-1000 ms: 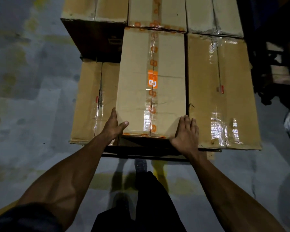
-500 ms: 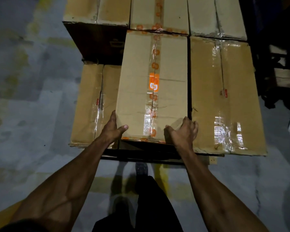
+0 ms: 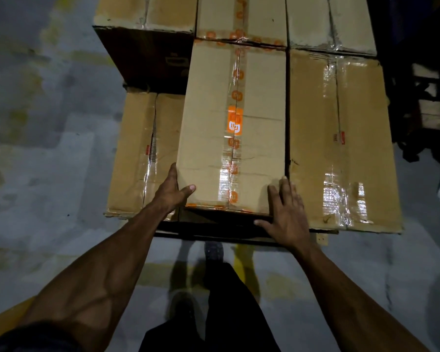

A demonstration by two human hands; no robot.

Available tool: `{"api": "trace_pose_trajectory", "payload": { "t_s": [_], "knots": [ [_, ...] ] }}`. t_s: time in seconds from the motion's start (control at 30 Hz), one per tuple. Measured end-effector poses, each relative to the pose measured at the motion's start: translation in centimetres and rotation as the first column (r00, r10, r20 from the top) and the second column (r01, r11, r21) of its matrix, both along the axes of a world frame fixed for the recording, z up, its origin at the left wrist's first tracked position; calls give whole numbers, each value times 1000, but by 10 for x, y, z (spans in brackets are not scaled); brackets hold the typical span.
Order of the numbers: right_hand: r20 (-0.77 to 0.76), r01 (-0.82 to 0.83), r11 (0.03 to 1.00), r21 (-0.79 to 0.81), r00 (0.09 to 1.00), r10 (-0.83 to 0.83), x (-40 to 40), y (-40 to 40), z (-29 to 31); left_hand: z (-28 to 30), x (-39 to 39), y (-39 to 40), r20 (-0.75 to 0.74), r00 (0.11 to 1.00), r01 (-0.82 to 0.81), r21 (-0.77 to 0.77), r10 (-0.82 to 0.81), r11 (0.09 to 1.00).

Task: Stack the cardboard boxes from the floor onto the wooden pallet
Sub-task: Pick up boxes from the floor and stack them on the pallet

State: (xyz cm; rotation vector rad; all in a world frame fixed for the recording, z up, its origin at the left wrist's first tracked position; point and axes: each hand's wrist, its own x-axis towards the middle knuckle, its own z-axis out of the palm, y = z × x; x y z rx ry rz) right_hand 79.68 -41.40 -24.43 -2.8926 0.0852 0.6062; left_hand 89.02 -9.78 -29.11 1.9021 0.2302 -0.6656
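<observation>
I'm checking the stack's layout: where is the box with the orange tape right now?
In the head view, the box with orange tape sits centre on the stack, between a lower box on its left and a level box on its right.

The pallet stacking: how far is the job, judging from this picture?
Done: several taped boxes already sit stacked, such as the right box. In hand: the left hand and right hand rest on the near corners of the orange-taped box, lying atop the stack. Left: a lower box has space above; no floor boxes show.
</observation>
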Motion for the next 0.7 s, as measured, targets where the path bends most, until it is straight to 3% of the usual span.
{"api": "trace_pose_trajectory", "payload": {
  "t_s": [0.1,0.4,0.7],
  "knots": [
    [3,-116,987,-108,993,118,-15,-16,-6,2,1,0,-19,1000,4,-17,-5,1000],
    [45,-236,941,-243,966,253,-20,-28,-14,1,-2,1,-52,999,7,23,-6,1000],
    [-7,-206,957,-204,978,209,-18,-21,-12,-2,-7,3,-66,998,16,13,-15,1000]
  ]
}}
